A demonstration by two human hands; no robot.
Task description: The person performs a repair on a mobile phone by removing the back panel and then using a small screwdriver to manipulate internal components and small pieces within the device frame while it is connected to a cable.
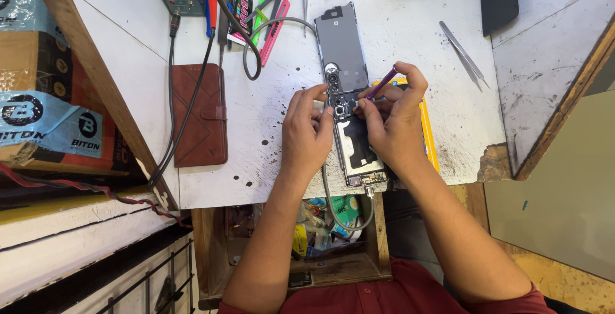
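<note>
An opened phone [353, 131] lies lengthwise on the white workbench [269, 134], its bottom end at the bench's near edge and its bare insides facing up — a placement that puts the camera end right under both hands. Just beyond it, end to end, lies a grey back panel [341, 45], set aside but close.

The left hand [307, 131] rests on the phone's left edge, fingers curled down and fingertips pinching at the frame near the camera; it appears to be there to steady the phone so it cannot slide. The right hand [392, 118] grasps a thin purple tool [382, 83] between thumb and forefinger, held like a pen and tilted away from the person, its tip lowered to the parts near the camera. The other fingers fold onto the phone's right side for support.

Both forearms come up from the bottom of the view and converge on the phone, wrists low.

A brown wallet case [200, 114] lies well apart to the left, tweezers [462, 52] to the right — and an open drawer [307, 243] of odds and ends sits below the bench edge.
</note>
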